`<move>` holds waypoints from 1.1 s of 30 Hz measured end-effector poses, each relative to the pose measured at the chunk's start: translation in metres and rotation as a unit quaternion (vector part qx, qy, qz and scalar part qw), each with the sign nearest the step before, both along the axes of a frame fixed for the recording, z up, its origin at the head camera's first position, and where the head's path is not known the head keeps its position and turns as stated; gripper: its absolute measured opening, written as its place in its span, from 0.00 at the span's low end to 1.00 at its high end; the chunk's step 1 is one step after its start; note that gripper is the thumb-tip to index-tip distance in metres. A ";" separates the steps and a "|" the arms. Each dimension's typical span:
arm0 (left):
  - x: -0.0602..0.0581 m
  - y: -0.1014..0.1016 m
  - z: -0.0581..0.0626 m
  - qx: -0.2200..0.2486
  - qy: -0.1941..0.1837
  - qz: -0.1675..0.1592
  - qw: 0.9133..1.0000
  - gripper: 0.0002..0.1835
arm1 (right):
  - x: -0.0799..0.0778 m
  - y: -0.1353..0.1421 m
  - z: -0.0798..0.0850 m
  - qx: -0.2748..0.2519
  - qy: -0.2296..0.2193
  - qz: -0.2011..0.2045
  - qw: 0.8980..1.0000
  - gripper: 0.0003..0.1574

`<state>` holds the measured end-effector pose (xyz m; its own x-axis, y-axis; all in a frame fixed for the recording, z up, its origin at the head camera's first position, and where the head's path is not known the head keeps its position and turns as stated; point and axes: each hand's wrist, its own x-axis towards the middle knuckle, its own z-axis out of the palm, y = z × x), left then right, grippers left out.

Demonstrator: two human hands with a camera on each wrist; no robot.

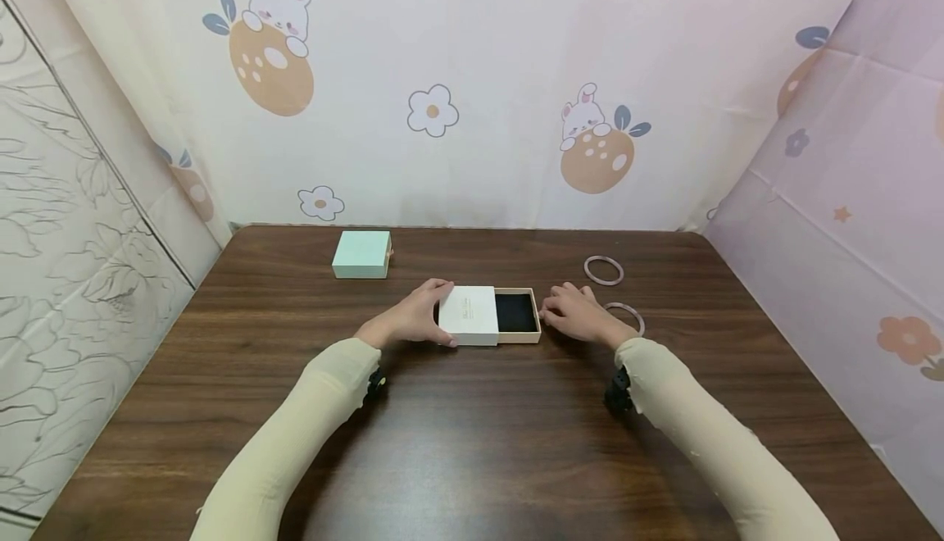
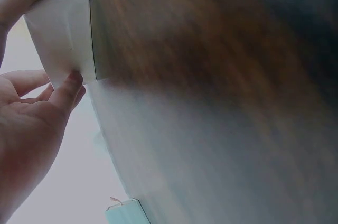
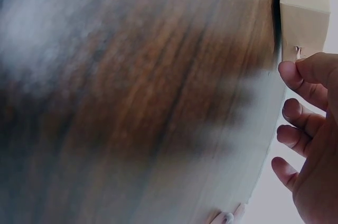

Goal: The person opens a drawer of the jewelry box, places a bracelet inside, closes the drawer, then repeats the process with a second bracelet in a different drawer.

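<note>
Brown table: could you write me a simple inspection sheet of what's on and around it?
Surface: brown wood-grain table, shiny toward the near side.
Job's things: white box cover with its drawer partly out, black lining showing.
Clutter: mint box at far left; one ring fully visible, a second ring partly hidden, both at right.
Grip: left hand holds the cover; right hand pinches the drawer's tab.
Cables: nothing seen.
Surroundings: rabbit-and-flower backdrop behind.

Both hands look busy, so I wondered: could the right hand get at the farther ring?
Likely yes: nothing visible stands between the right hand and the farther ring, though that hand would first release the pull tab.
</note>
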<state>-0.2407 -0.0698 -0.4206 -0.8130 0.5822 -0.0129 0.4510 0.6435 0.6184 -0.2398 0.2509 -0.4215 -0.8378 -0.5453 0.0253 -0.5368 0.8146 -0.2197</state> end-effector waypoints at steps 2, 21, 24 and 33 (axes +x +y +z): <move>0.000 0.000 0.000 0.001 0.000 -0.001 1.000 0.57 | 0.000 0.000 0.000 0.001 0.001 -0.001 1.000 0.11; 0.000 0.000 -0.001 -0.003 0.001 -0.002 1.000 0.57 | 0.002 0.005 -0.001 0.001 -0.004 -0.009 1.000 0.10; 0.000 0.000 -0.001 -0.004 0.002 -0.001 1.000 0.57 | 0.002 0.005 -0.001 0.002 -0.004 -0.009 1.000 0.10; -0.001 0.001 -0.001 -0.019 -0.004 0.004 1.000 0.57 | 0.002 0.007 0.001 0.003 -0.003 -0.009 1.000 0.10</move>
<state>-0.2419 -0.0690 -0.4219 -0.8177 0.5741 -0.0411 0.4404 0.6700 0.5976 -0.2375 0.2575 -0.4204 -0.8479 -0.5299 0.0175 -0.5206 0.8257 -0.2171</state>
